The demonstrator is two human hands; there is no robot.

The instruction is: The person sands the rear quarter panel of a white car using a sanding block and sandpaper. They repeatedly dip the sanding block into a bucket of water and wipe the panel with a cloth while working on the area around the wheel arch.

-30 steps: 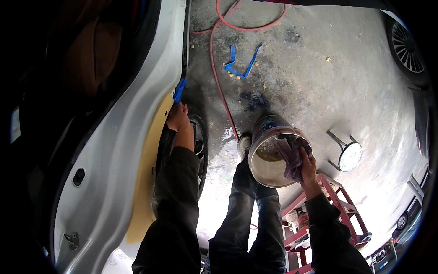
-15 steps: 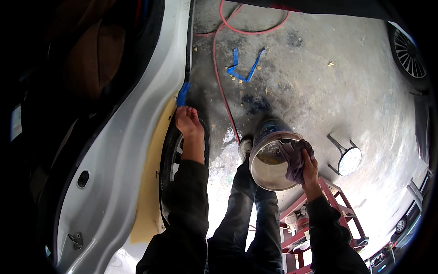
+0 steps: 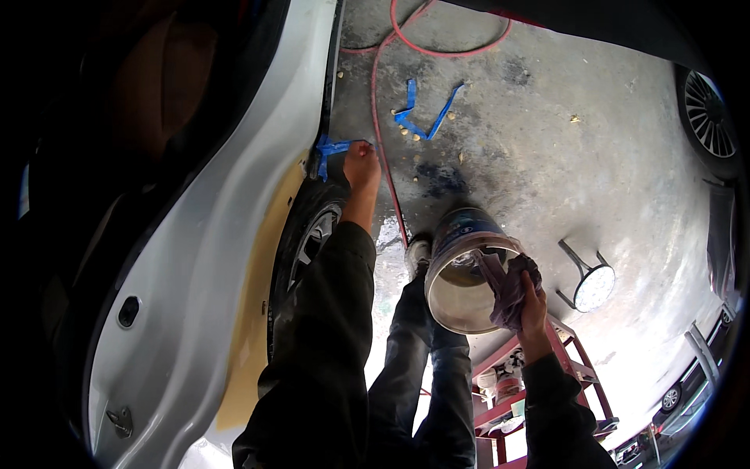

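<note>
My left hand (image 3: 361,164) reaches forward to the wheel arch of a white car (image 3: 195,258) and pinches a strip of blue tape (image 3: 332,148) stuck at the arch's edge. Below it sits the car's tyre (image 3: 308,234). A yellowish filler patch (image 3: 262,297) runs along the panel by the arch. My right hand (image 3: 531,301) grips the rim of a tilted bucket (image 3: 465,270) together with a crumpled rag (image 3: 508,285) draped over that rim. The bucket hangs above my legs.
A red hose (image 3: 383,109) snakes across the concrete floor past loose pieces of blue tape (image 3: 426,109). A round stool (image 3: 590,285) stands at right, a red cart (image 3: 531,383) by my feet. Another car's wheel (image 3: 707,105) is at the far right.
My left hand has moved forward along the wheel arch and taken hold of the blue tape. The bucket in my right hand has barely shifted.
</note>
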